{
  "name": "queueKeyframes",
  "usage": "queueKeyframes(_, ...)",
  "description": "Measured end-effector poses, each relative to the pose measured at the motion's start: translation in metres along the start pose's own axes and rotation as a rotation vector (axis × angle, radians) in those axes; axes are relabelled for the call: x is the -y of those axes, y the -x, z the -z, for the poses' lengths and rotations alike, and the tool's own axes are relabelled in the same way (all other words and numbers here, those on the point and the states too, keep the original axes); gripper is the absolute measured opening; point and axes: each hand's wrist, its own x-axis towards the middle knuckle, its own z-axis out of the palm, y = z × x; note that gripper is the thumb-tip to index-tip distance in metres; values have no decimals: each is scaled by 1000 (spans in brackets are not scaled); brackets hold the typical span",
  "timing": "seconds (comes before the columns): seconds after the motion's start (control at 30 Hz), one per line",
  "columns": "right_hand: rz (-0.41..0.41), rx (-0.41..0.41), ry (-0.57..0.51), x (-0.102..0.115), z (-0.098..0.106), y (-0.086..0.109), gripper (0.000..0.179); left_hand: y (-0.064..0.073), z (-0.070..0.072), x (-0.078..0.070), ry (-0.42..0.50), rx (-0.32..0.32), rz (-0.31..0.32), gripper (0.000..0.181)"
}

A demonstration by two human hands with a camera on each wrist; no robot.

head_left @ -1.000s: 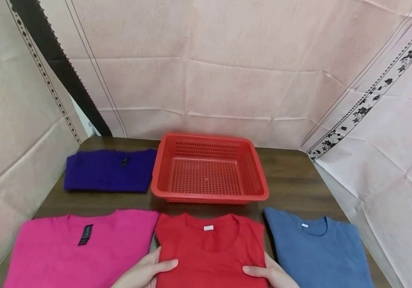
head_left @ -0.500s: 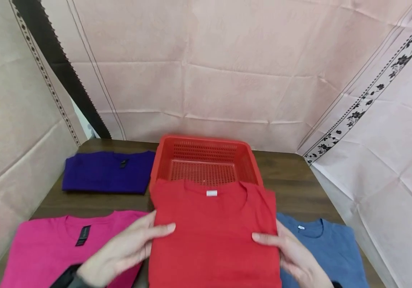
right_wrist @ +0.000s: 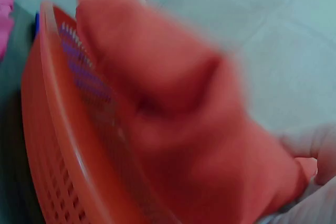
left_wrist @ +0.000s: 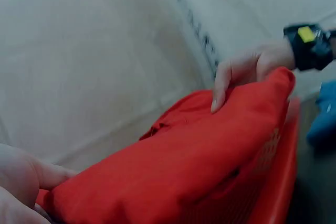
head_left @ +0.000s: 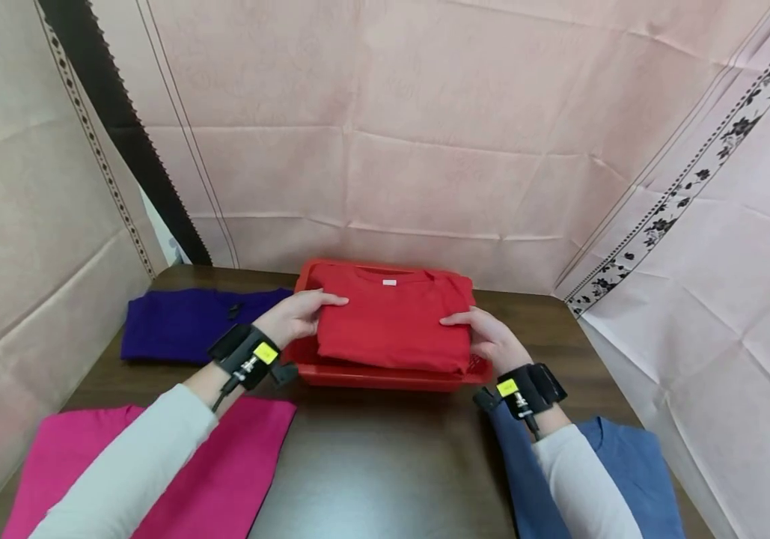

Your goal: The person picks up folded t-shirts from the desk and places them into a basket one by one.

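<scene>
A folded red T-shirt (head_left: 391,322) with a white neck label is held over the red plastic basket (head_left: 385,379), covering most of its opening. My left hand (head_left: 300,314) grips the shirt's left edge, thumb on top. On the opposite edge, my right hand (head_left: 486,335) pinches it the same way. In the left wrist view the red T-shirt (left_wrist: 157,156) spans between both hands, with the basket wall below it. From the right wrist, the shirt's near fold (right_wrist: 173,103) looks blurred and hangs inside the basket rim (right_wrist: 63,108).
A folded purple T-shirt (head_left: 176,326) lies left of the basket. A pink T-shirt (head_left: 236,457) sits at the front left, partly under my left sleeve, and a blue T-shirt (head_left: 634,471) at the front right. Patterned cloth (head_left: 425,150) hangs behind the brown table (head_left: 371,464).
Both hands have lifted the red T-shirt off the front of the table and carried it forward over the basket. The other shirts and the basket have stayed in place.
</scene>
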Motion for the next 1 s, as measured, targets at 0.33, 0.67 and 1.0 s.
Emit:
queueKeyframes(0.33, 33, -164, 113, -18, -4, -39, 80, -47, 9, 24, -375, -163, 30, 41)
queueKeyframes(0.67, 556, -155, 1293, -30, -9, -17, 73, -20, -6, 38, -1527, -120, -324, 76)
queueKeyframes(1.0, 33, 211, 1478, -33, -11, -29, 64, -22, -8, 43, -1900, 167, -9, 65)
